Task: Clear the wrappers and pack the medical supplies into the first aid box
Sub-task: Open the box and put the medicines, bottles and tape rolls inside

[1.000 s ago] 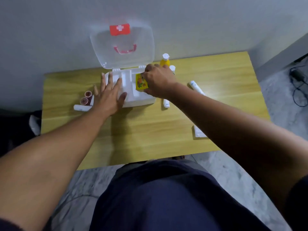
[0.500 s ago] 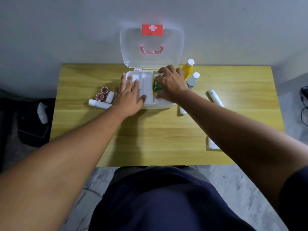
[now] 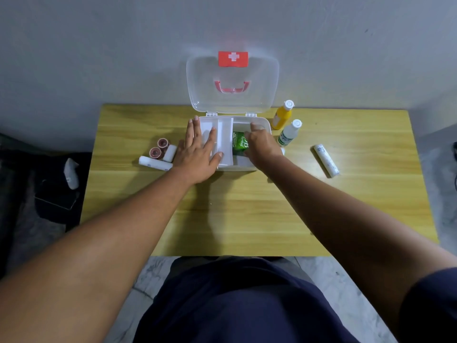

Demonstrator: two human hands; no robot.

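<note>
The white first aid box (image 3: 247, 167) sits at the table's far middle, its clear lid (image 3: 232, 85) standing up against the wall. My left hand (image 3: 197, 154) lies flat, fingers spread, on the box's left tray. My right hand (image 3: 262, 147) reaches into the right compartment, its fingers on a green packet (image 3: 238, 144) that lies inside. Left of the box are two brown tape rolls (image 3: 159, 148) and two white bandage rolls (image 3: 154, 163). On the right stand a yellow bottle (image 3: 282, 116) and a white bottle (image 3: 289, 133).
A long white bandage roll (image 3: 326, 160) lies on the wooden table (image 3: 247, 214) to the right. A dark bag with a white item (image 3: 70, 173) sits on the floor at the left. The wall rises just behind the box.
The packet in my right hand has gone down from above the box rim into the right compartment, green side up. My left hand stays flat on the tray. The camera view shifted.
</note>
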